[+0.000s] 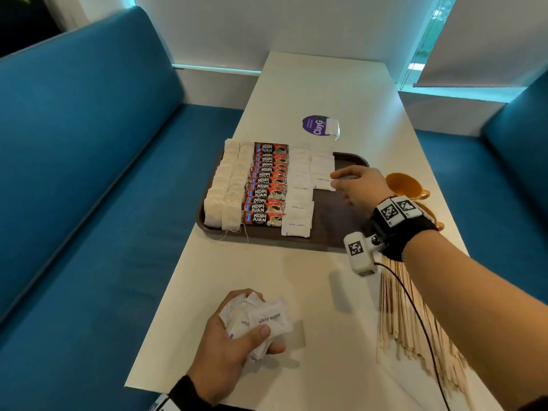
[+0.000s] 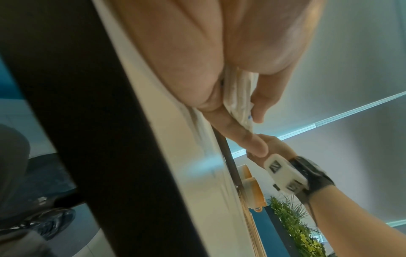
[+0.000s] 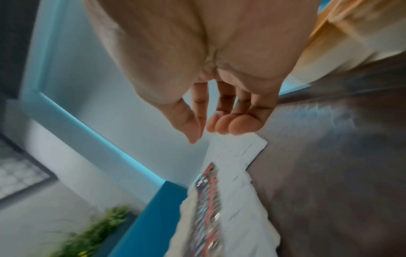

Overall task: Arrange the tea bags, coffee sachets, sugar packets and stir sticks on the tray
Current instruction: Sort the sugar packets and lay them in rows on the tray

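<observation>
A brown tray (image 1: 332, 221) holds two columns of tea bags (image 1: 228, 188), a column of red coffee sachets (image 1: 267, 185) and two columns of white sugar packets (image 1: 298, 209). The right column of sugar (image 1: 322, 169) is shorter. My right hand (image 1: 338, 180) hovers just right of its nearest packet, fingers relaxed and holding nothing. From the right wrist, that hand (image 3: 205, 134) is empty above the packet (image 3: 237, 147). My left hand (image 1: 252, 336) grips a bunch of sugar packets (image 1: 264, 317) over the table's near end, also seen from the left wrist as the bunch (image 2: 237, 97). Wooden stir sticks (image 1: 400, 321) lie partly under my right forearm.
An orange cup (image 1: 404, 185) stands right of the tray, close behind my right hand. A purple sticker (image 1: 314, 127) and one loose tea bag (image 1: 332, 126) lie beyond the tray. Blue benches flank the narrow white table on both sides.
</observation>
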